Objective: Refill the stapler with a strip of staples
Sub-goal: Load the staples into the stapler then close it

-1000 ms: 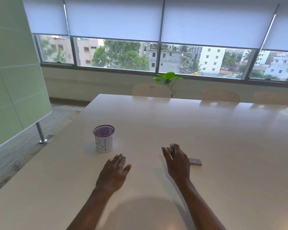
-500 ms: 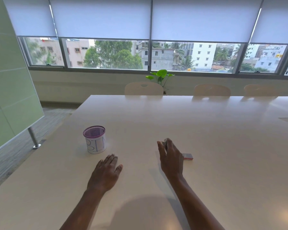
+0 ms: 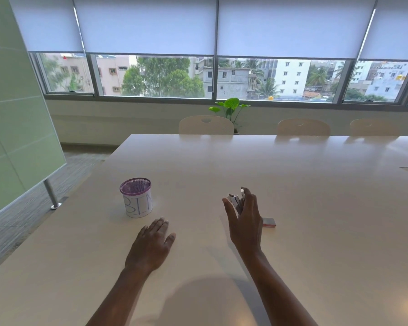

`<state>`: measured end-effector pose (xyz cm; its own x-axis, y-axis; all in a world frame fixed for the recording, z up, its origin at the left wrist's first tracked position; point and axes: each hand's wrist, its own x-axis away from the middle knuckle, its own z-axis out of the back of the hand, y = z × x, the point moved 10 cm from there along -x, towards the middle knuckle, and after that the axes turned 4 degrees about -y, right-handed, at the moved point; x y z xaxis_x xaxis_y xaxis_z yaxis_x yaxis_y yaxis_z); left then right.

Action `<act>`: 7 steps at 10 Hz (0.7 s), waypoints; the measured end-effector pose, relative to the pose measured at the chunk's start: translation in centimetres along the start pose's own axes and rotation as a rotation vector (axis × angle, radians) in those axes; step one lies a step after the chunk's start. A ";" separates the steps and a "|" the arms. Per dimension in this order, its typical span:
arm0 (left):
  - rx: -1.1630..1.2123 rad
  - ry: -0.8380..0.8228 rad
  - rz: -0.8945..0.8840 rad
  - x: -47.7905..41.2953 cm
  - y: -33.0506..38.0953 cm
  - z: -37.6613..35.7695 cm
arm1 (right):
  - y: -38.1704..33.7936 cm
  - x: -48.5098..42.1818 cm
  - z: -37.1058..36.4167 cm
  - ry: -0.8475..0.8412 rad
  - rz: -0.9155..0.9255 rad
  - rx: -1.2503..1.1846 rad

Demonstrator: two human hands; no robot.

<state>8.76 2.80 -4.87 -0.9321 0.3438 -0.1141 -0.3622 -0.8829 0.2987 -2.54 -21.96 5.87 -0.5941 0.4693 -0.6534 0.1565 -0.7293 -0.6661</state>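
Note:
My right hand (image 3: 245,222) grips a small silver and dark stapler (image 3: 236,201), lifted slightly above the pale table (image 3: 316,208); only the stapler's front end shows past my fingers and thumb. Just right of that hand lies a small flat staple box (image 3: 269,222) with a red edge, on the table. My left hand (image 3: 152,245) rests flat on the table, fingers apart, holding nothing.
A purple mesh cup (image 3: 136,197) wrapped in white paper marked "BIN" stands left of centre. Three chairs (image 3: 206,125) line the table's far edge, with a green plant (image 3: 230,108) behind. A green glass board (image 3: 14,128) on a metal post stands at the left.
My right hand has closed around the stapler and raised it off the table, its tip now showing above my fingers. The left hand has stayed flat. My head shifted slightly.

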 end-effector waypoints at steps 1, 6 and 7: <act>0.000 0.003 -0.001 0.0 0.0 0.1 | -0.1 0.0 0.3 0.022 0.008 -0.035; 0.017 0.020 -0.003 0.1 0.1 0.3 | 0.0 0.0 0.3 0.034 0.038 -0.011; 0.021 0.025 -0.004 0.1 0.2 0.4 | 0.1 0.1 0.1 0.040 0.047 0.046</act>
<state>8.58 2.83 -4.51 -0.9305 0.3389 -0.1388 -0.3660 -0.8747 0.3179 -2.66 -22.03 5.82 -0.5548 0.4529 -0.6979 0.1465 -0.7725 -0.6178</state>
